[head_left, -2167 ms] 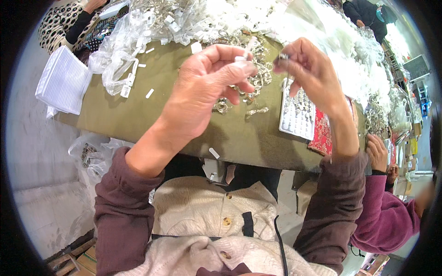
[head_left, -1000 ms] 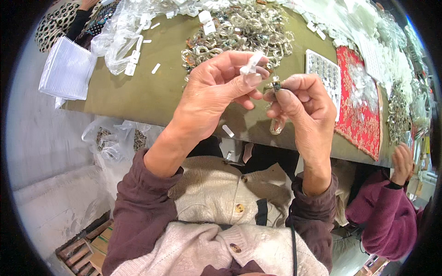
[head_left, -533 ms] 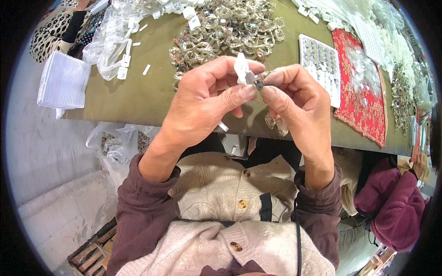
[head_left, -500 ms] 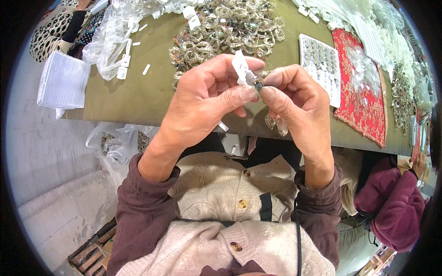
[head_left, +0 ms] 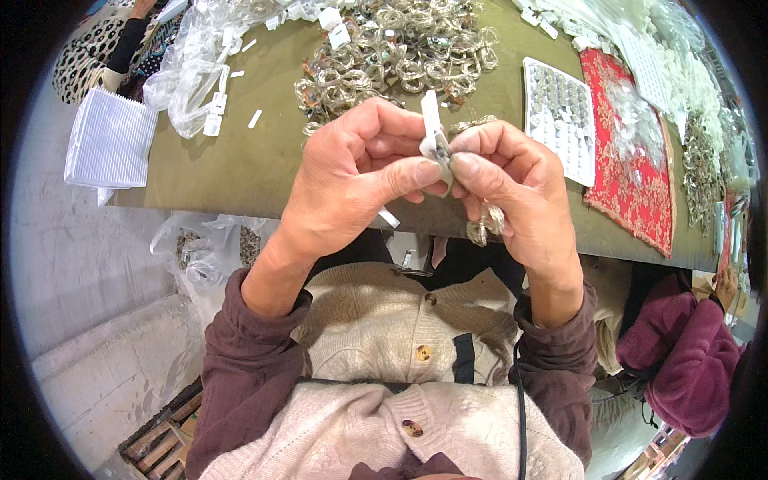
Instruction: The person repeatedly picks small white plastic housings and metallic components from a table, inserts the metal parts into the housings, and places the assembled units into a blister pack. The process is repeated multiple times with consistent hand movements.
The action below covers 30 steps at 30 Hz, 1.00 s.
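Note:
Between the thumb and fingers of my left hand [head_left: 340, 180] is a small white plastic piece [head_left: 432, 120], its narrow strip pointing up. My right hand [head_left: 524, 188] pinches a coiled bundle of thin wire [head_left: 486, 226], whose loops hang below the palm and also show behind the fingers. The fingertips of both hands meet at the lower part of the white piece. A small dark part there is mostly covered by my thumbs, so its joint with the plastic cannot be made out.
Many wire coils [head_left: 408, 56] are heaped on the green tabletop [head_left: 216, 172]. A white tray of small round parts [head_left: 560, 112] lies beside red patterned cloth [head_left: 628, 160]. Clear plastic bags [head_left: 180, 88] and white ridged sheets [head_left: 110, 140] are at left. A co-worker's purple sleeve [head_left: 692, 368] is at right.
The white piece has turned more upright in my left hand. My right fingers have pressed closer to it, covering more of the dark part, and the hanging coil shows lower.

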Each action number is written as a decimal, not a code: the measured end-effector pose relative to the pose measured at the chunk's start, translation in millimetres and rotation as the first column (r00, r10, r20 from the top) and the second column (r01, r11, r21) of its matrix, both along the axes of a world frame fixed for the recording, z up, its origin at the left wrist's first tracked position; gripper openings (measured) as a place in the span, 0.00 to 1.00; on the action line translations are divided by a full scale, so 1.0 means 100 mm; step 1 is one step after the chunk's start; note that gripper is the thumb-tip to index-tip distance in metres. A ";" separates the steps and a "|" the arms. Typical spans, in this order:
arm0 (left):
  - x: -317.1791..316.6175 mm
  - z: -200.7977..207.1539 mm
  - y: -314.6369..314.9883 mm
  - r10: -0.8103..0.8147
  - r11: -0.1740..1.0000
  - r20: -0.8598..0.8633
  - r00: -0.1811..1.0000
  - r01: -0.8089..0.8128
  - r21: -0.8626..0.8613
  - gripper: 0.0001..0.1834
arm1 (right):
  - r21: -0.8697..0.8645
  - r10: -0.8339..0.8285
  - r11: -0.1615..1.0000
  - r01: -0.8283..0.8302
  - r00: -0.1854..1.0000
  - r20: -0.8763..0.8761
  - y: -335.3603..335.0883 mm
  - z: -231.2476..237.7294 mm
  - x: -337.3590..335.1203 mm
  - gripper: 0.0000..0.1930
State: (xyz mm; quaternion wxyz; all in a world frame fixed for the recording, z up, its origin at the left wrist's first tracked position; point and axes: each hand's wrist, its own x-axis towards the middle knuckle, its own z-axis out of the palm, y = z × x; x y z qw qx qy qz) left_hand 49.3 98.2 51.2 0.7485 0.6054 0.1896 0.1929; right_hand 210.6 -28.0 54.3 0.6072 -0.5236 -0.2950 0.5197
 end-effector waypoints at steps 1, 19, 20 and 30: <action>0.01 -0.01 0.00 0.029 1.000 -0.019 0.999 -0.029 0.004 0.13 | 0.063 -0.008 0.998 0.009 1.000 -0.015 -0.01 0.01 -0.02 0.12; 0.14 -0.11 -0.30 0.425 0.883 0.013 0.905 -0.417 0.213 0.11 | 0.027 -0.165 0.985 0.168 0.905 0.393 0.06 -0.04 -0.30 0.10; 0.13 -0.12 -0.30 0.419 0.890 0.011 0.908 -0.413 0.194 0.11 | 0.028 -0.167 0.985 0.171 0.886 0.432 0.06 -0.04 -0.30 0.09; 0.14 -0.16 -0.27 0.428 0.895 0.026 0.904 -0.427 0.126 0.14 | 0.096 -0.243 0.970 0.225 0.836 0.493 0.09 -0.09 -0.37 0.07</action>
